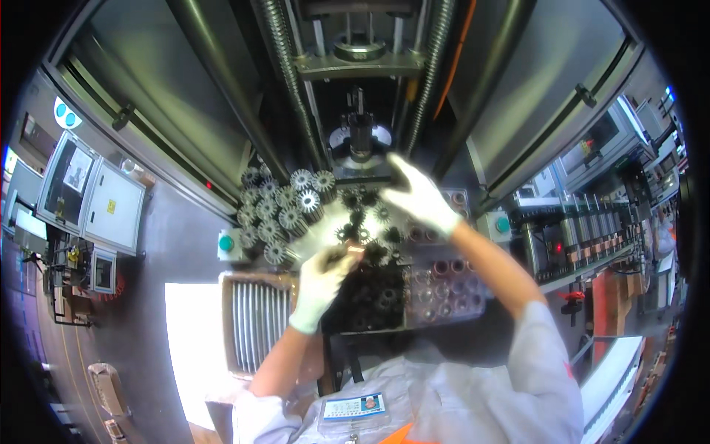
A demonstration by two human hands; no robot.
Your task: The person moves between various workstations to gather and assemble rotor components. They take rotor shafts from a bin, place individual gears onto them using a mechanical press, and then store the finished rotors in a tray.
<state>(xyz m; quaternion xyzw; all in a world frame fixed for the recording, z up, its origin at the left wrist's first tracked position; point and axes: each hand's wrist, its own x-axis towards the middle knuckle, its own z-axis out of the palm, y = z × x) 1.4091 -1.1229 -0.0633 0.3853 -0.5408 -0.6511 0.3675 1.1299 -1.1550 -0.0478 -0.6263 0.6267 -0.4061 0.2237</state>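
My left hand (319, 285), in a pale glove, is closed around a small copper-coloured piece (356, 252) above the worktop. Part of that piece is hidden by the fingers. My right hand (421, 200), also gloved, reaches up and forward with thumb and fingers apart and nothing visible in it. It is just to the right of the press fixture (361, 140), a dark upright post on a round base, apart from it. Between the hands, dark toothed rotor cores (382, 214) lie on the bench. Stacked silver toothed cores (290, 217) fill its left side.
A box of long metal rods (260, 325) stands at the near left. Clear trays of reddish-brown ring-shaped parts (447, 285) lie at the right. Green buttons (225, 243) on boxes flank the bench. Press columns and a crossplate (360, 65) rise ahead, between side panels.
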